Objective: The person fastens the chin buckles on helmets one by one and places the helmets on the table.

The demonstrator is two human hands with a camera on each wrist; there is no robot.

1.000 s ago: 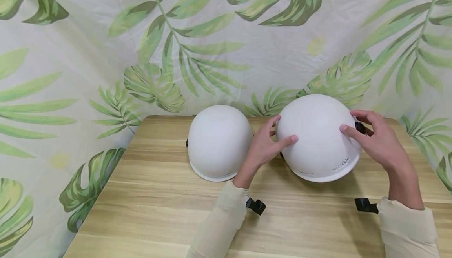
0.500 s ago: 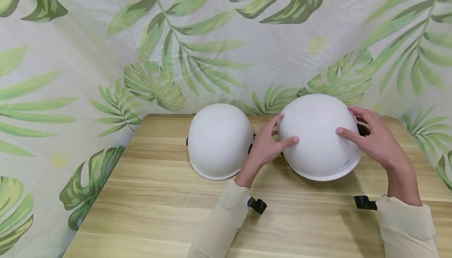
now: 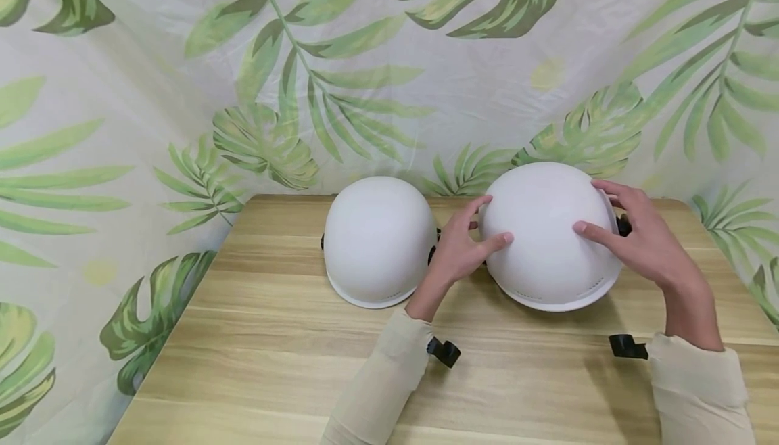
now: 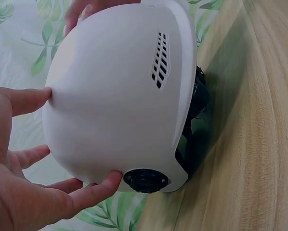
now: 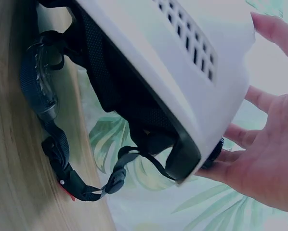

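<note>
Between my two hands sits a white helmet [image 3: 544,249] on the right of the head view. My left hand [image 3: 459,249] grips its left side, thumb on the front of the shell and fingertips near a black round knob [image 4: 146,180]. On the opposite side my right hand [image 3: 645,239] holds it the same way. The rim stands off the wood at the front. Below the rim, the right wrist view shows a dark chin strap [image 5: 110,185] with a buckle hanging by the table. To the left, a second white helmet [image 3: 379,242] rests on the table, partly behind my left wrist.
The wooden table [image 3: 255,357] ends at a back edge just behind both helmets. A leaf-print cloth [image 3: 341,59] hangs behind and beside it. Black clip-like mounts [image 3: 444,352] stick out from both sleeves.
The held helmet has turned slightly, its front vents now showing less. My right hand has shifted a little left with it. The other helmet has stayed in place.
</note>
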